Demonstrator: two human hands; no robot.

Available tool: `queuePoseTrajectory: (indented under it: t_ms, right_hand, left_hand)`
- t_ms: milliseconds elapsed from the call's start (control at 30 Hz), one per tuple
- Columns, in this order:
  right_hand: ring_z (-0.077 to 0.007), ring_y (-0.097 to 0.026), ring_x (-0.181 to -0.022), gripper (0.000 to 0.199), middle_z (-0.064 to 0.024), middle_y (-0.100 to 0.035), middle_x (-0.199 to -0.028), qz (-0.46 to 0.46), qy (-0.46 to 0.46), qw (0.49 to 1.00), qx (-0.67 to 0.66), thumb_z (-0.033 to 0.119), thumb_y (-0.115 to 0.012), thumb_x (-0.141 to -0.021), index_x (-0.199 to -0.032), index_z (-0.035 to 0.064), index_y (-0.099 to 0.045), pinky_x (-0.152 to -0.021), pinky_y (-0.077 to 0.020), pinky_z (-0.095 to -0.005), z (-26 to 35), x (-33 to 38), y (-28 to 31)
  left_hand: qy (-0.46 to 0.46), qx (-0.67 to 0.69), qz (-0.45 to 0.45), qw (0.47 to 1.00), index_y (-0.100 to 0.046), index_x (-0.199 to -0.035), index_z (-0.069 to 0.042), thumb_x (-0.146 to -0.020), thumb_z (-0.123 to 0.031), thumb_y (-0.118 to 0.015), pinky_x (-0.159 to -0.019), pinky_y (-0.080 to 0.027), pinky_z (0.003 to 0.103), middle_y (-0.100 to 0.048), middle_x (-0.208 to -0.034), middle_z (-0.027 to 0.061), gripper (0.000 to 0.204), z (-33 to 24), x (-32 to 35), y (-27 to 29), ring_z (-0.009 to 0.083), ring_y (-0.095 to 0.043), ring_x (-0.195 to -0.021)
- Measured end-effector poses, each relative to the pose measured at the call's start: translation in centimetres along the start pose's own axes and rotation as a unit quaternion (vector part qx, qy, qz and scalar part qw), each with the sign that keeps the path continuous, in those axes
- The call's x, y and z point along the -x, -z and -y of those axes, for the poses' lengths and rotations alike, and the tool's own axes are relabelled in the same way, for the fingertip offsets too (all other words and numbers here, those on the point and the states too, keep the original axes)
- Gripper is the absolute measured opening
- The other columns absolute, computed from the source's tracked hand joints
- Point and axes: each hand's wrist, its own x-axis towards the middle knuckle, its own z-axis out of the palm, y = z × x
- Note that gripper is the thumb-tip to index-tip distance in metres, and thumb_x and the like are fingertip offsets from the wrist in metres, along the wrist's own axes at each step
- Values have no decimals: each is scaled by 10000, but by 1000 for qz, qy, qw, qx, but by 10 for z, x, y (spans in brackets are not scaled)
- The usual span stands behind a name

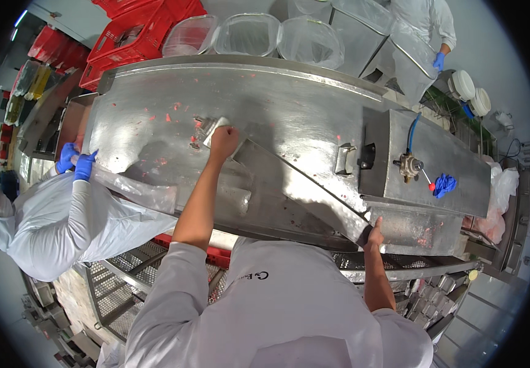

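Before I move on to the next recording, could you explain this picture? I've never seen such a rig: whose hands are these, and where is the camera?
There is no robot here, only a person working bare-handed. The one picture comes from a fisheye camera on their head, looking down, so straight edges bend near the rim.

The left hand is curled and appears to grip a whitish pad on the metal table. The right hand is at the near end of a long metal panel slanting across it; I can't tell how firmly it holds on. Small reddish scraps lie on the tabletop.

The blue-gloved hands at left belong to a co-worker. Red crates and plastic-lined bins stand beyond the table.
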Motion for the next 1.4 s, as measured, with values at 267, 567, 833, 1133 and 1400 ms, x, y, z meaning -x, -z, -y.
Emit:
queuePoseTrajectory:
  t_ms: [267,567,833,1133,1400]
  right_hand:
    - [-190,-640,-862,488,-135,-716,-992,91,256,962,-22,385,-751,-869,-1052,-67,-726,-787,-502,-343,195,162,-101]
    - [-299,-654,-1002,652,-232,-695,-1094,39,305,947,88,441,-734,-816,-1127,-127,-658,-933,-477,-400,221,115,-163]
    - [-357,-695,-1077,485,-241,-730,-1080,60,341,934,90,311,-752,-757,-1109,-19,-705,-931,-515,-408,241,108,-145]
    - [-376,-597,-1073,368,-186,-610,-1153,-263,583,763,98,260,-689,-864,-1162,49,-650,-932,-474,-505,275,133,19]
    - [-374,-573,-1242,577,-245,-592,-1307,-166,501,811,251,234,-657,-862,-1339,-48,-498,-1058,-434,-484,236,139,39]
  left_hand:
    - [-3,-267,-77,961,-633,-1094,97,-896,-245,-694,-990,-503,454,-607,-1171,234,399,45,-48,28,377,-562,-1150]
    - [-46,-301,-56,951,-288,-1504,132,-816,-384,-760,-1090,-461,462,-403,-1498,274,980,48,-21,15,380,-408,-1380]
    - [-44,-342,-4,939,-450,-1483,-79,-803,-462,-773,-1105,-375,596,-255,-1551,376,845,39,-9,6,511,-319,-1422]
    - [-44,-472,30,880,-554,-1399,-67,-815,-523,-749,-1087,-381,609,-312,-1531,359,766,4,-8,1,505,-356,-1412]
    - [-378,-287,170,864,-566,-1402,14,-979,-451,-618,-1111,-422,478,-572,-1412,253,631,-219,40,-204,400,-533,-1325]
